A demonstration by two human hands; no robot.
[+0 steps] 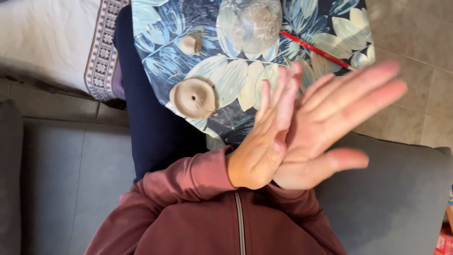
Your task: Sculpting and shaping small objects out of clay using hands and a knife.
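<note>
Nearest the maroon zip jacket (226, 222), left hand (264, 137) and right hand (330, 127) press palm against palm, fingers straight, holding nothing. Beyond them, on the leaf-patterned board's (155, 28) near edge, lies a clay disc (193, 97); farther off, a small clay lump (190, 44) and a red pencil (315, 49).

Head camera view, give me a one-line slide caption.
Left hand and right hand pressed palm to palm above a blue leaf-patterned board bearing a round beige clay disc.
</note>
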